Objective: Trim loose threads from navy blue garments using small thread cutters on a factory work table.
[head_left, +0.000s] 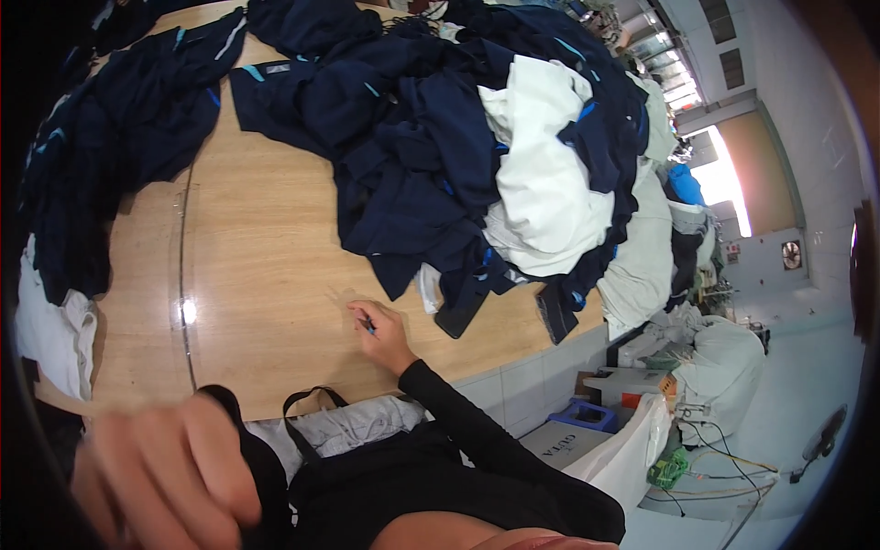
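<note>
My right hand (383, 335) is closed over the wooden table (266, 238), near its front edge. A small thin tool with a bit of blue shows between its fingers; its exact kind is hard to make out. Close to the camera, at the lower left, my left hand (174, 467) is smeared by motion, its fingers bent, and whether it holds anything does not show. Beyond my right hand lies a big heap of navy garments (412, 156) with light blue trim. A white garment (545, 174) rests on top of that heap.
More navy garments (137, 119) lie along the table's left side, with a white cloth (55, 335) at the near left corner. A dark seam strip (182, 247) crosses the tabletop. To the right are pale fabric piles (642, 247), a blue plastic stool (587, 415) and a box (564, 446).
</note>
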`<state>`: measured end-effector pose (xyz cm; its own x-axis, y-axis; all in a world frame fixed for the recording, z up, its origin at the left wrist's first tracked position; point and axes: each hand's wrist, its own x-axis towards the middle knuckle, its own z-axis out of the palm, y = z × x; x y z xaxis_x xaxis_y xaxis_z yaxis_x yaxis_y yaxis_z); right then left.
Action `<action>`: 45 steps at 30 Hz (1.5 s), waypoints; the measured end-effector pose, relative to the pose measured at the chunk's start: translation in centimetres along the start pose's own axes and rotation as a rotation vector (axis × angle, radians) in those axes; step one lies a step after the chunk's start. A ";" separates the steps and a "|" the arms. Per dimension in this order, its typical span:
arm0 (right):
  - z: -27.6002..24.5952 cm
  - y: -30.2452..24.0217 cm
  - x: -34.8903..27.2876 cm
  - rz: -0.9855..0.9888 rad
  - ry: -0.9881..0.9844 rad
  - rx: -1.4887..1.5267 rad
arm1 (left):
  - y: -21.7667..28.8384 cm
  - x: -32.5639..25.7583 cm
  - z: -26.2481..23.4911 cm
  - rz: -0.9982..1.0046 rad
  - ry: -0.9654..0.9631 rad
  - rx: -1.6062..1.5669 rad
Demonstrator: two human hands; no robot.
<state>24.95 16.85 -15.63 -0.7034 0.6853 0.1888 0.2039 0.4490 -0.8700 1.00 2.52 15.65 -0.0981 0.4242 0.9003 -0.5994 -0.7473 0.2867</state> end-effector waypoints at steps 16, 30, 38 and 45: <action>-0.2 0.4 0.2 0.031 0.007 -0.060 | -2.4 -11.2 -1.1 -0.344 1.394 0.119; 5.9 -5.3 5.0 0.163 -0.046 0.092 | -1.1 -9.3 -0.2 -0.354 1.074 0.807; 12.0 -1.9 6.1 -0.081 -0.145 0.120 | 13.5 1.5 -1.5 0.357 0.058 1.798; 12.1 -1.8 6.5 -0.023 -0.169 0.106 | 16.4 0.1 -2.2 0.375 0.171 1.764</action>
<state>11.78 13.58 -18.31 -0.8130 0.5656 0.1384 0.1192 0.3944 -0.9112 -10.61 -8.61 19.76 -0.1550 0.0814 0.9846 0.9153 -0.3633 0.1741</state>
